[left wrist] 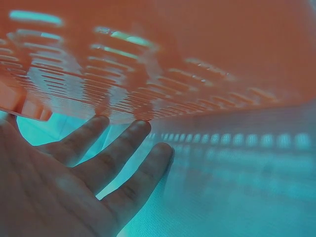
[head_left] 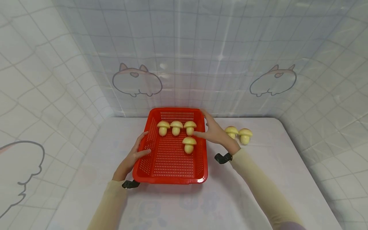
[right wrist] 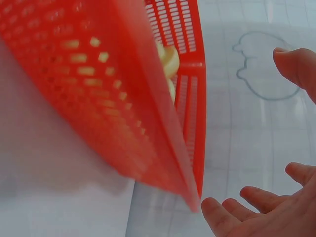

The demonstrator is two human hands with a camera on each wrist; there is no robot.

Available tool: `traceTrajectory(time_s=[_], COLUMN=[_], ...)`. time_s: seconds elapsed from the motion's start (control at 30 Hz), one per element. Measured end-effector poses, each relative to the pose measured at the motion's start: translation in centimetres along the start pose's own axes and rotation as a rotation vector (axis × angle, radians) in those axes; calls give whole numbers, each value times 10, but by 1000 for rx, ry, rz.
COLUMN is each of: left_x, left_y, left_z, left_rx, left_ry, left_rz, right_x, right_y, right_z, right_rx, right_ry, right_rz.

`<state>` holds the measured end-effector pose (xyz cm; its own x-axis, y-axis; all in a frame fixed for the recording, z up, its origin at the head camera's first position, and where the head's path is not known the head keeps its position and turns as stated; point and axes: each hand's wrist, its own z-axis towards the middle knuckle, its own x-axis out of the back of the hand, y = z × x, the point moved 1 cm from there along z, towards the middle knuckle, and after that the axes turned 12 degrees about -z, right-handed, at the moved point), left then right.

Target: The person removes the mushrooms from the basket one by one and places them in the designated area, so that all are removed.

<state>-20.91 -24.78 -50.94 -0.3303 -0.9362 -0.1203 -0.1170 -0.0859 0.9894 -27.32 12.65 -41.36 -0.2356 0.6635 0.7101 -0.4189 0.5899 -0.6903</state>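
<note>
A red plastic basket (head_left: 169, 166) with slotted walls holds several yellow toy mushrooms (head_left: 176, 128): a row near its far end and one mushroom (head_left: 188, 145) closer, right of the middle. My left hand (head_left: 133, 158) holds the basket's left side, thumb over the rim. In the left wrist view its fingers (left wrist: 118, 158) lie against the outside of the slotted wall. At the far right corner is my right hand (head_left: 215, 131), fingers spread and thumb reaching over the rim. The right wrist view shows its fingers (right wrist: 266, 197) near the rim, pinching nothing.
Two more toy mushrooms stand on the white table (head_left: 273, 172), right of the basket; the left one (head_left: 231, 131) is partly hidden by my right hand, the other (head_left: 245, 135) shows fully. A grid-patterned curtain (head_left: 184, 57) encloses the table at the back and sides.
</note>
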Motion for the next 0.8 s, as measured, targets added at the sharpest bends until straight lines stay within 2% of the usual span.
traceTrajectory(time_s=[0.13, 0.37, 0.8], left_x=[0, -1, 0], left_y=[1, 3, 0], left_z=[0, 1, 0], left_rx=[5, 12, 18], left_ry=[0, -4, -1], left_rz=[-5, -6, -11], right_x=[-7, -17, -34], right_y=[-9, -20, -32], right_z=[6, 4, 6], right_rx=[49, -32, -29], right_ry=[-18, -77, -181], right_rz=[51, -52, -73])
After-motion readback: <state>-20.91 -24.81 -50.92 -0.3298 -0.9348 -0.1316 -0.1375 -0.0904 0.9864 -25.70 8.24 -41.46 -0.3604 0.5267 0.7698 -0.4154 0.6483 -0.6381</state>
